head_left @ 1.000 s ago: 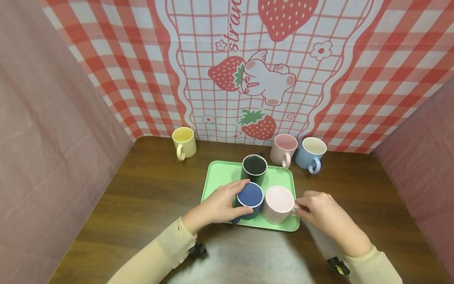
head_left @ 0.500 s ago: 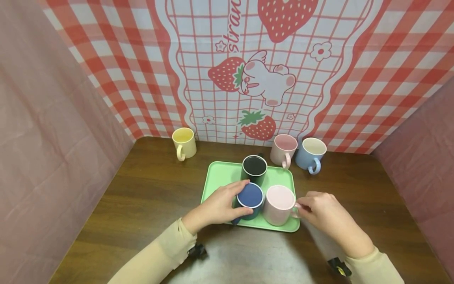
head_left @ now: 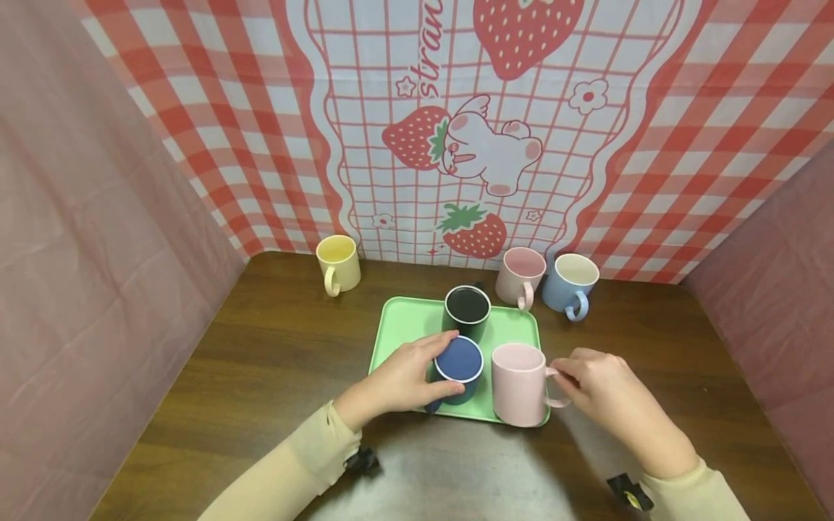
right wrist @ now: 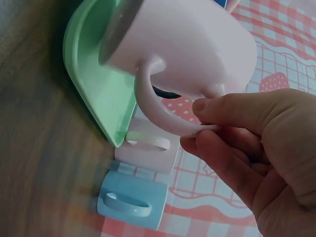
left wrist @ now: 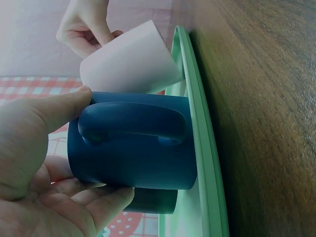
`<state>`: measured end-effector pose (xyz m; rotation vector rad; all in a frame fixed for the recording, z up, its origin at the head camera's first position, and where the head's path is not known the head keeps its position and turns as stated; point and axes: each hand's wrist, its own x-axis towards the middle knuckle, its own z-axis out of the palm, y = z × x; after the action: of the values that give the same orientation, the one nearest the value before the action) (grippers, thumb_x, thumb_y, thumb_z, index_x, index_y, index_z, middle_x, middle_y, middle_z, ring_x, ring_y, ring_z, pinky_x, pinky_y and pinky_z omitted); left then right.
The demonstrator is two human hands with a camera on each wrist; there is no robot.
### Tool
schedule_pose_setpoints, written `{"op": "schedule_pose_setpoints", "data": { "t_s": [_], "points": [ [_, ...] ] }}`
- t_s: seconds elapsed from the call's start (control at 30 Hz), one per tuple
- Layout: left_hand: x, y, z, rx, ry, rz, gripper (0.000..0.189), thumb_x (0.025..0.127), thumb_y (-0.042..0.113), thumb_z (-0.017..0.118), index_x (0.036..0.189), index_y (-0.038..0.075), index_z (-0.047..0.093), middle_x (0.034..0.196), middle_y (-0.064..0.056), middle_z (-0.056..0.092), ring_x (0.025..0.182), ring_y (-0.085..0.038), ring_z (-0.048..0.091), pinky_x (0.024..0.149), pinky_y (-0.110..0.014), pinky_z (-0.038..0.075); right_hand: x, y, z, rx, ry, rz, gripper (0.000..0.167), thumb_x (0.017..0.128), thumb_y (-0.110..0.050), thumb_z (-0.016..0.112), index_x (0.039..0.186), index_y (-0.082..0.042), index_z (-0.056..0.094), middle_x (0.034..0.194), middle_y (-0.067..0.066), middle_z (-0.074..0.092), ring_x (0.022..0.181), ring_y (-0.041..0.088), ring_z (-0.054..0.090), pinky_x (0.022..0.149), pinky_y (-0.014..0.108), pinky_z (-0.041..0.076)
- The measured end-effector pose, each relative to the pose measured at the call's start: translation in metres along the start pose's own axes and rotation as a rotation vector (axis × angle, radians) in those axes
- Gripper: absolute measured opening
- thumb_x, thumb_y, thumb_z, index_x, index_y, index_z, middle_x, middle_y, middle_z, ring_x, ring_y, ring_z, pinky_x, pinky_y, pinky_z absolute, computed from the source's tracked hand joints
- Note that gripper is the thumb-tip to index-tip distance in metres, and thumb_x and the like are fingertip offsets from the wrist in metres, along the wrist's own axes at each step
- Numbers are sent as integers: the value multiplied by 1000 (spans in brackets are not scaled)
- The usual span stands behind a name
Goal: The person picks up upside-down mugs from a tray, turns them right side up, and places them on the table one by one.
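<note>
My left hand [head_left: 409, 375] curls round the dark blue mug [left wrist: 133, 158], thumb on one side and fingers on the other. That mug stands upright on the green tray [head_left: 404, 318], its handle facing the tray's near edge. With thumb and fingers, my right hand [head_left: 602, 394] pinches the top of the handle of a pale pink mug [head_left: 519, 391]. The pink mug is tilted over the tray's near right corner, its base swung toward me. Behind the blue mug a black mug [head_left: 467, 304] stands on the tray, partly covered by the left fingers in the left wrist view.
A yellow mug [head_left: 339, 269] stands at the back left of the wooden table [head_left: 274, 347]. Behind the tray's right corner are another pink mug [head_left: 520, 278] and a light blue mug [head_left: 569, 288]. A strawberry-print cloth [head_left: 560, 202] hangs along the back.
The right hand has tipped the pale pink mug from upright on the tray and drawn it slightly right and nearer. The left hand and blue mug have stayed in place.
</note>
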<state>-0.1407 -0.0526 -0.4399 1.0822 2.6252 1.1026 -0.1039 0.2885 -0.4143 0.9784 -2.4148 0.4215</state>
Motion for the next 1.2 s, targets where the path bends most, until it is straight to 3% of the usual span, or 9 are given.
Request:
{"op": "schedule_pose_setpoints", "data": {
  "t_s": [0.1, 0.43, 0.77, 0.9, 0.97, 1.07, 1.13, 1.2],
  "points": [
    [0, 1, 0, -3, -1, -3, 86, 96, 33, 87, 161, -5, 47, 162, -21, 53, 148, -33, 55, 123, -46, 44, 0, 0, 2, -13, 21, -27, 70, 116, -54, 32, 84, -11, 78, 71, -11, 56, 62, -1, 45, 49, 21, 40],
    [-1, 2, 0, -6, -9, -22, 86, 96, 35, 86, 163, -2, 46, 164, -19, 52, 149, -32, 54, 123, -46, 44, 5, 1, -13, -78, 62, 20, 74, 116, -54, 31, 89, -5, 80, 72, -5, 59, 60, 5, 49, 48, 29, 46],
    [0, 3, -1, 2, -4, -7, 86, 96, 34, 86, 162, -4, 46, 163, -20, 53, 149, -32, 54, 124, -45, 43, 18, 5, -31, -130, 180, 51, 69, 117, -50, 39, 95, -1, 82, 75, 2, 63, 59, 10, 52, 47, 33, 45],
    [0, 2, -1, -1, 1, 1, 85, 96, 33, 87, 161, -5, 47, 162, -21, 54, 148, -33, 55, 123, -45, 44, 25, 3, -34, -92, 242, 99, 65, 115, -51, 48, 98, 1, 83, 75, 5, 66, 59, 14, 53, 49, 31, 45],
    [0, 1, 0, 2, 3, 3, 85, 96, 32, 87, 161, -5, 47, 162, -21, 54, 148, -33, 55, 123, -45, 44, 30, 2, -34, -61, 272, 126, 47, 110, -41, 66, 99, 2, 83, 76, 7, 69, 60, 15, 54, 51, 29, 46],
    [0, 0, 0, 4, 4, 4, 85, 96, 32, 87, 161, -5, 47, 162, -21, 54, 147, -33, 56, 123, -45, 44, 37, -2, -33, -32, 309, 173, 18, 93, -16, 85, 100, 1, 84, 78, 7, 71, 62, 16, 55, 53, 25, 44],
    [0, 1, 0, 1, 4, 3, 85, 96, 33, 87, 161, -5, 47, 162, -21, 54, 147, -33, 56, 123, -45, 44, 42, -5, -31, -26, 329, 201, 19, 81, -1, 89, 99, -1, 84, 79, 7, 71, 63, 16, 55, 55, 22, 43],
    [0, 1, 0, -3, 2, 0, 85, 96, 33, 87, 161, -5, 47, 162, -21, 54, 148, -33, 55, 123, -45, 44, 47, -7, -28, -13, 348, 226, 22, 78, 4, 91, 98, -1, 85, 80, 7, 72, 64, 16, 55, 57, 19, 42]
  ]
}}
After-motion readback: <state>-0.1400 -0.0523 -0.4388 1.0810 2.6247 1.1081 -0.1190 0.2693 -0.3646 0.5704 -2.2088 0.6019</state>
